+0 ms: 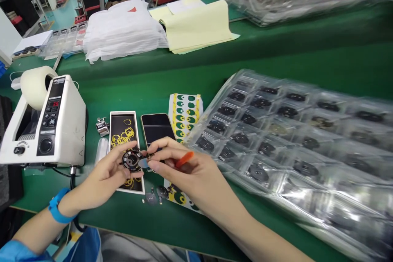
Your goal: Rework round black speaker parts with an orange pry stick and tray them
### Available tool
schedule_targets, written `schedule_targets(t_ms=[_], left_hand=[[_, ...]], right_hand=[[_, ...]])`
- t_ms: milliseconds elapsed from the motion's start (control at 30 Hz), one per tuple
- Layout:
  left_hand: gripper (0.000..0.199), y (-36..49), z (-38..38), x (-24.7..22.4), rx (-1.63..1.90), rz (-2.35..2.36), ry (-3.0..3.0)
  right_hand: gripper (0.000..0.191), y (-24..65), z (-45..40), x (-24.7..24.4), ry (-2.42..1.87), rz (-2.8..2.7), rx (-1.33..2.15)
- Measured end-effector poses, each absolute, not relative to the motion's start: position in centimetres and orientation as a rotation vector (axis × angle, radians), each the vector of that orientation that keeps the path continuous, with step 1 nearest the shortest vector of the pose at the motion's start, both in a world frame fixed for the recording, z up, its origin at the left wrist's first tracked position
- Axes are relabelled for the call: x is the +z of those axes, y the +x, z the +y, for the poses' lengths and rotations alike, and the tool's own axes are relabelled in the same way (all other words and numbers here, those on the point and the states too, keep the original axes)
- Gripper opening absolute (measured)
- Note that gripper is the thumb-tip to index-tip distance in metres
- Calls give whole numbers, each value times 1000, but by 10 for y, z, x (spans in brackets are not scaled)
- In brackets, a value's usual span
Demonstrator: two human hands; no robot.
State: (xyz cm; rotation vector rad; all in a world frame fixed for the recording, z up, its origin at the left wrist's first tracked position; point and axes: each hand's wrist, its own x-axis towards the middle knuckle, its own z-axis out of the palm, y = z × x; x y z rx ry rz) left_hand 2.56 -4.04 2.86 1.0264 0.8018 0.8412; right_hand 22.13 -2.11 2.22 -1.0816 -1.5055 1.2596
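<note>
My left hand (107, 174), with a blue band on its wrist, holds a round black part (132, 160) by its edge above a white-rimmed box (142, 186). Yellow rings (124, 137) lie in that box. Between the fingers of my right hand (184, 168) is an orange-handled tool (185, 159). A small bluish translucent piece (143, 163) is at those fingertips, against the right side of the round part; whether it belongs to the tool I cannot tell. Small dark parts (156, 195) lie on the green table just below my hands.
A white tape dispenser (69, 118) stands left, with a metal counter (102, 127) beside it. Behind my right hand are a phone (157, 127) and a green-and-yellow sticker sheet (186, 116). Clear trays of black parts (287, 110) cover the right. White sheets (123, 28) and yellow paper (198, 26) lie behind.
</note>
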Motion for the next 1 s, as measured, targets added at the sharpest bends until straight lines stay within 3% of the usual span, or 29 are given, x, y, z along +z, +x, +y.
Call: schedule_targets(t_ms=[333,767,1000], left_hand=[[57,27,-48,23,775,839,1098],[55,28,-48,22,755,865,1175],[42,30,-47,26,726,1010,1301]], right_hand=[[16,212,-25,19,-1101,-1441,1285],[18,207,-26,14,-1159,-1463,1197],[17,204,-27,12,-1171,-1475,1141]])
